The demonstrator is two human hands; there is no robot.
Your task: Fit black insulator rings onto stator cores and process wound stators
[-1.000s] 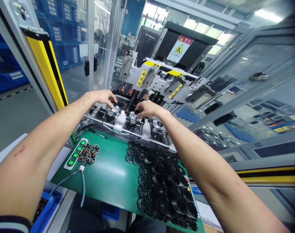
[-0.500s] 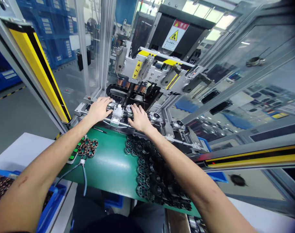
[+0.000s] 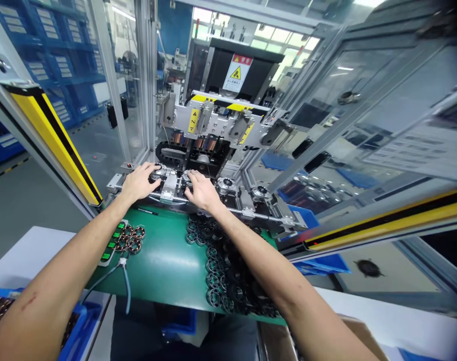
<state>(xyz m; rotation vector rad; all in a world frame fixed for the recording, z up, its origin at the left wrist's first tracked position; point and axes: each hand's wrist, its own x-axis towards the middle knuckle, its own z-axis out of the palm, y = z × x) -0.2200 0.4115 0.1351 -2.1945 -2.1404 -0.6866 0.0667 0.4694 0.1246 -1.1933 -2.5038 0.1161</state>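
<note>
My left hand (image 3: 140, 182) lies at the left round metal fixture (image 3: 159, 171) of the machine. Its fingertips touch the fixture's top and the thumb stands apart, toward the metal block (image 3: 170, 187). On the second round fixture (image 3: 186, 175) rest the fingers of my right hand (image 3: 201, 191), its thumb spread at the near side. Both hands look open; whatever lies under the fingertips is mostly covered. Farther right, a third fixture (image 3: 227, 185) and a fourth fixture (image 3: 261, 192) each carry a black slotted ring.
Dark ring-shaped cores (image 3: 213, 280) crowd the green mat (image 3: 164, 271) below my right forearm. Copper-wound rings (image 3: 131, 238), cutting pliers (image 3: 123, 262) and a black pen (image 3: 148, 211) lie left. Yellow side bars (image 3: 59, 145) flank the opening; a striped machine head (image 3: 217, 118) hangs above.
The camera view has turned, so the machine appears farther left and more level. Both hands stay on the same two fixtures; their finger positions differ only slightly.
</note>
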